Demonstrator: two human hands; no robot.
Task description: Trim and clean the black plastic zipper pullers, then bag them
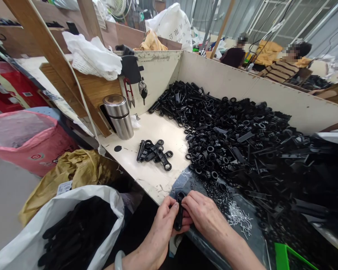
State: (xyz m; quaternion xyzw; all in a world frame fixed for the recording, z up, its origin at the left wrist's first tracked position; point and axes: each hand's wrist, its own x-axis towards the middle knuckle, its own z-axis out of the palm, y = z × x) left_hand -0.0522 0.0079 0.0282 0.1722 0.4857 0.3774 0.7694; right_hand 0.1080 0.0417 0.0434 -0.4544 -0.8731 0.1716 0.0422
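Observation:
A long black plastic part with a ring-shaped end [179,215] is held upright between my hands at the table's front edge. My left hand [163,219] is closed round its lower length, thumb along the side. My right hand [200,209] pinches at its upper side by the ring; whether a smaller piece is between those fingertips is hidden. Just beyond lies a small stack of similar black parts [154,153]. Right of my hands are a heap of silver screws or pins [239,215] and tiny black pieces [215,191].
A large pile of black plastic parts [228,131] fills the walled tabletop. A steel flask [119,118] stands at the left, near hanging red snips [129,92]. A white sack [115,198] holds black pieces below. A green crate edge [283,257] shows lower right. Co-workers sit beyond the wall.

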